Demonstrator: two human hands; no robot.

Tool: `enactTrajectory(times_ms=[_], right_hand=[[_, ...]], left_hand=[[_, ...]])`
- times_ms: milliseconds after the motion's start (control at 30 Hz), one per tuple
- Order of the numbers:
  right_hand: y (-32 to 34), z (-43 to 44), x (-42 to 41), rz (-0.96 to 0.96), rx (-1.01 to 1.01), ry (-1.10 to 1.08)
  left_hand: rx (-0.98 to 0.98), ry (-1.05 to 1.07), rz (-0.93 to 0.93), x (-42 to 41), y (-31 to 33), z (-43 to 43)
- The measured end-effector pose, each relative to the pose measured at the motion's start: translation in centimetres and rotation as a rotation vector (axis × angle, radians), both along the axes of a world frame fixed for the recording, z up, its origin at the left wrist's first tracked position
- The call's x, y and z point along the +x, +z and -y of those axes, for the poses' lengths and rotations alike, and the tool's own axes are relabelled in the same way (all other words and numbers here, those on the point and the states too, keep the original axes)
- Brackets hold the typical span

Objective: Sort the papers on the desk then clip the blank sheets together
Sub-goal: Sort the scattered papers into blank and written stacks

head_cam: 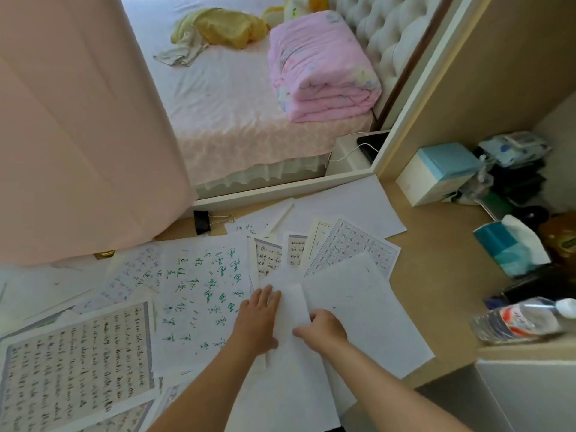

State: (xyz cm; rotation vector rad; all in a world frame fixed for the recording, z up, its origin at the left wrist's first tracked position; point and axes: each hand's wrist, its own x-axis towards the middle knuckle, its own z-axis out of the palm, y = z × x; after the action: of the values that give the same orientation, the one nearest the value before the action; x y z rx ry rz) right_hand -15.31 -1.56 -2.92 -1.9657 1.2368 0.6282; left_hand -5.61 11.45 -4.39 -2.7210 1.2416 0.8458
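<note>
Papers cover the desk. A blank sheet lies in the middle between my hands. My left hand rests flat on its left edge with fingers straight. My right hand grips its right edge with curled fingers. Another blank sheet lies to the right, a third at the back. A sheet with green handwriting lies on the left, printed grid sheets behind my hands, and a bordered page of script at the front left. A black binder clip sits at the desk's back edge.
A water bottle lies on its side at the right. A tissue pack, a white and blue box and bags crowd the right corner. A pink curtain hangs at the left. A bed with a folded pink quilt stands beyond.
</note>
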Motion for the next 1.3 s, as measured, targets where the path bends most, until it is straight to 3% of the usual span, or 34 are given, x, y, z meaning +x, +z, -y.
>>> enactTrajectory(times_ms=[167, 267, 333, 467, 567, 667, 767, 933, 1133, 1300], right_hand=[[1.1, 1.5, 0.2, 0.239, 0.149, -0.011], [2.0, 5.8, 0.1, 0.277, 0.009, -0.021], [1.8, 10.1, -0.6, 0.252, -0.143, 0.027], [0.5, 17.7, -3.7, 0.153, -0.385, 0.030], [-0.9, 19.5, -5.0, 0.091, -0.323, -0.028], [-1.3, 18.9, -5.4, 0.117, -0.249, -0.052], [-0.8, 18.1, -4.8, 0.110, -0.191, -0.080], [-0.5, 18.6, -4.3, 0.087, -0.103, 0.010], [0.1, 19.0, -4.0, 0.341, 0.187, -0.087], [-0.4, 17.9, -3.1, 0.354, 0.033, 0.018]], left_hand=[[-0.282, 0.199, 0.002, 0.2, 0.5, 1.9], [-0.484, 0.340, 0.079, 0.5, 1.2, 3.5], [-0.440, 0.325, 0.062, 0.7, 1.5, 4.5], [-0.089, 0.212, 0.053, 1.5, 1.2, 6.6], [0.072, 0.203, 0.038, 2.3, 0.6, 7.6], [0.101, 0.202, 0.060, 2.9, 0.4, 8.3], [0.055, 0.247, 0.068, 3.7, 0.3, 8.7], [-0.073, 0.300, -0.074, 5.2, 1.0, 8.8], [-0.265, 0.333, -0.165, 5.6, 3.0, 9.6], [-0.361, 0.304, -0.327, 5.5, 4.7, 11.9]])
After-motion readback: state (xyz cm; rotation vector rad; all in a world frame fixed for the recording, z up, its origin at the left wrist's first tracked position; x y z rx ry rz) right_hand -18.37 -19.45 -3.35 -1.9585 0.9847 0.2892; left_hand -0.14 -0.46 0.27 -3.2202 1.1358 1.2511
